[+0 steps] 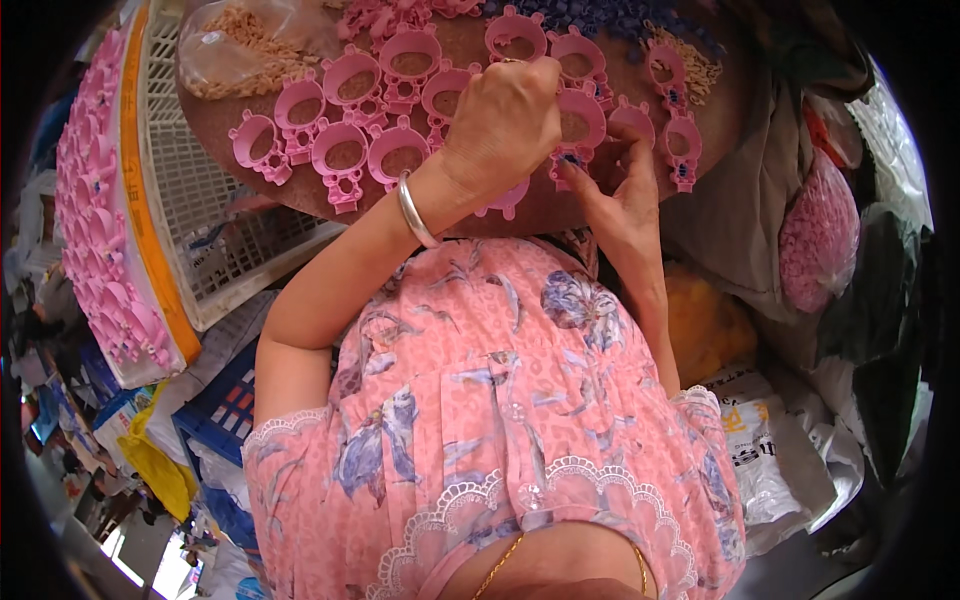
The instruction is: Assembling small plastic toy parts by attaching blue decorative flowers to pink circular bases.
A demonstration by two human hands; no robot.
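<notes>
Pink plastic ring-shaped pieces with small ears and a jointed lower end [340, 148] lie in rows on a round brown table [215, 110]. My left hand [508, 120], wearing a silver bangle, is closed above the middle of the rows; what its fingers hold, if anything, is hidden. Beside it, my right hand [625, 205] has its thumb and fingers apart. Its thumb touches the lower end of one pink ring piece [580, 118], where a small dark blue part shows. The fingertips reach over a neighbouring pink ring piece [632, 117].
Small dark blue parts [610, 22] and beige parts [690, 65] are heaped at the far edge. A clear bag of beige pieces [250, 50] lies far left. A white plastic crate [200, 322] leans left, beside stacked pink pieces [110, 230]. A bag of pink bits [820, 235] hangs right.
</notes>
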